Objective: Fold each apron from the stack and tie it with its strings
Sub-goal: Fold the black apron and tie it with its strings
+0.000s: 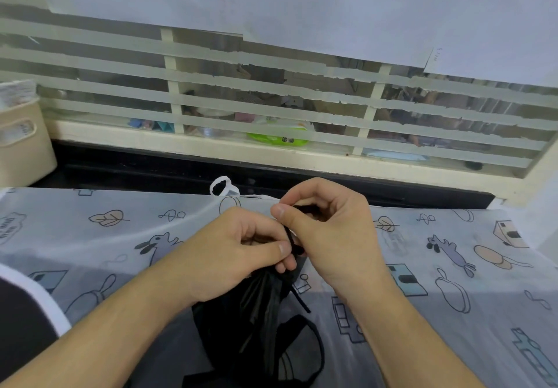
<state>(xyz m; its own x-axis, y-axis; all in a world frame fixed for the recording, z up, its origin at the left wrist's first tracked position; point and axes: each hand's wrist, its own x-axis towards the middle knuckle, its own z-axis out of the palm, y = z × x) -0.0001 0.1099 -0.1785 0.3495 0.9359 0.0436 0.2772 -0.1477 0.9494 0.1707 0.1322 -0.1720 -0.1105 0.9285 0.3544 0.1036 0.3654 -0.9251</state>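
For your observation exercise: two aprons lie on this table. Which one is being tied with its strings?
The black apron, bunched up; both hands pinch its black string. The white printed apron lies spread flat beneath, untouched.

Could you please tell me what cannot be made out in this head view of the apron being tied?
- Knot state: left hand and right hand cover the black strings.
- Black apron: its lower part is cut off by the bottom edge.
- Items behind the window: blurred by frosted stripes.
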